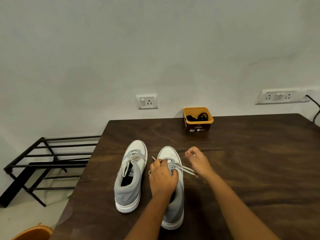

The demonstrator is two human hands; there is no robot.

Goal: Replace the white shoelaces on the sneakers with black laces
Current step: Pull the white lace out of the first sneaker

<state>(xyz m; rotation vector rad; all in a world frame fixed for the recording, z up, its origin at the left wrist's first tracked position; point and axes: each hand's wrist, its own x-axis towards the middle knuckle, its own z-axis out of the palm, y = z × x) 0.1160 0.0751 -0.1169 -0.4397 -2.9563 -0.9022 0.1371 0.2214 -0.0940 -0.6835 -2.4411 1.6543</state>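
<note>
Two grey-and-white sneakers stand side by side on the dark wooden table (242, 161), toes pointing away from me. The left sneaker (129, 175) has its white lace loosely threaded. My left hand (162, 177) presses down on the tongue of the right sneaker (173, 196). My right hand (197, 160) is pinched on the white lace (186, 169) and holds it out to the right of that shoe. Black laces (198, 117) lie in a yellow tub (198, 126) at the table's far edge.
A black metal shoe rack (46, 163) stands on the floor to the left of the table. Wall sockets (147, 101) sit on the wall behind, and a black cable (316, 108) hangs at the far right. An orange object (32, 233) shows at the bottom left.
</note>
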